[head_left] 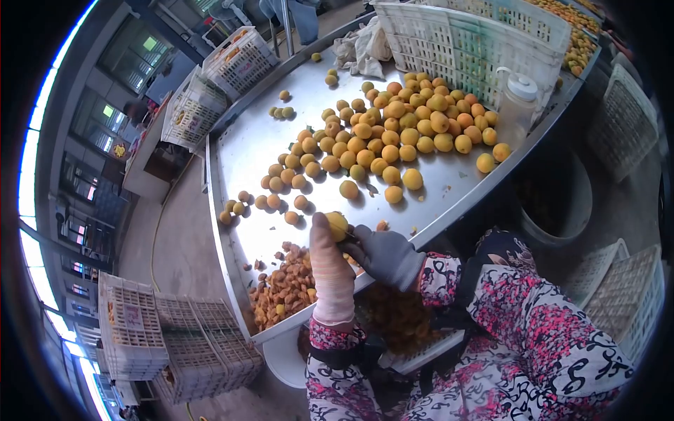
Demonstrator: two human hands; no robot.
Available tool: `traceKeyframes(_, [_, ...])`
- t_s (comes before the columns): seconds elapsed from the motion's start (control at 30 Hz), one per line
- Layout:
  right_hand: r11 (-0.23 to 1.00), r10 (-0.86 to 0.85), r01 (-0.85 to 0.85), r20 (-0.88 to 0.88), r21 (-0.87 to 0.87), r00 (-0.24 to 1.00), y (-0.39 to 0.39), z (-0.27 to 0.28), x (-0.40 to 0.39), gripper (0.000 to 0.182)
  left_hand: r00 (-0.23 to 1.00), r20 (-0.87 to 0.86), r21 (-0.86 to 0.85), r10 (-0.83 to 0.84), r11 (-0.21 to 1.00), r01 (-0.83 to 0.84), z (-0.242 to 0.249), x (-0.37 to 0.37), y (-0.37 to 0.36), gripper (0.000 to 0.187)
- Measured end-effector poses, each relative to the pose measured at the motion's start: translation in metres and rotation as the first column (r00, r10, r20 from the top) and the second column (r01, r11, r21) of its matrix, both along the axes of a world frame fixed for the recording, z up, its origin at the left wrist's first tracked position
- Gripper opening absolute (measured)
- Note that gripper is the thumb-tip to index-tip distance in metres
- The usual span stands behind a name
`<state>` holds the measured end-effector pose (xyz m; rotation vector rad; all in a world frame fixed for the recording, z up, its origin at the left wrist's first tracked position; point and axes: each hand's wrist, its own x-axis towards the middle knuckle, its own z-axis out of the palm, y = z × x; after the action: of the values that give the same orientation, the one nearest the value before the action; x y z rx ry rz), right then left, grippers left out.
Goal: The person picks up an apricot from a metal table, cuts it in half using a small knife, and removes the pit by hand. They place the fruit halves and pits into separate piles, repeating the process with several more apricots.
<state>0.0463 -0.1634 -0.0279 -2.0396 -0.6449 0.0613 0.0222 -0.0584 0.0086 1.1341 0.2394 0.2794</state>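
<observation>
My left hand (pixel 330 270), in a pale striped glove with a dark thumb tip, is closed on a yellow apricot (pixel 338 226) above the near edge of the metal table (pixel 253 151). My right hand (pixel 385 256), in a grey glove, meets the same fruit from the right, its fingers drawn together; what they pinch, if anything, is hidden. Many whole apricots (pixel 408 135) lie spread beyond my hands. A heap of brown pits (pixel 284 286) lies on the table beside my left hand.
A white crate (pixel 456 52), a cloth (pixel 364 48) and a lidded bottle (pixel 518 105) stand along the table's far right. Stacked crates (pixel 133 330) are at the lower left. Below my hands is a container of opened fruit (pixel 400 319); a bucket (pixel 572 203) is right.
</observation>
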Motion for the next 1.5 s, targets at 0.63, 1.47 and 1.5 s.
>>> traceKeyframes(0.63, [0.992, 0.071, -0.079, -0.082, -0.098, 0.994, -0.005, 0.013, 0.001, 0.033, 0.972, 0.026, 0.381, 0.233, 0.897, -0.225, -0.022, 0.003, 0.005, 0.045])
traceKeyframes(1.47, [0.803, 0.307, 0.157, -0.625, 0.574, 0.718, 0.002, -0.003, 0.036, 0.048, 0.958, 0.266, 0.95, -0.108, 0.197, -0.242, -0.03, -0.006, 0.004, 0.05])
traceKeyframes(1.5, [0.758, 0.294, 0.211, -0.612, 0.617, 0.734, 0.009, -0.012, 0.038, 0.044, 0.932, 0.353, 0.924, -0.075, 0.184, -0.335, -0.032, -0.005, 0.002, 0.049])
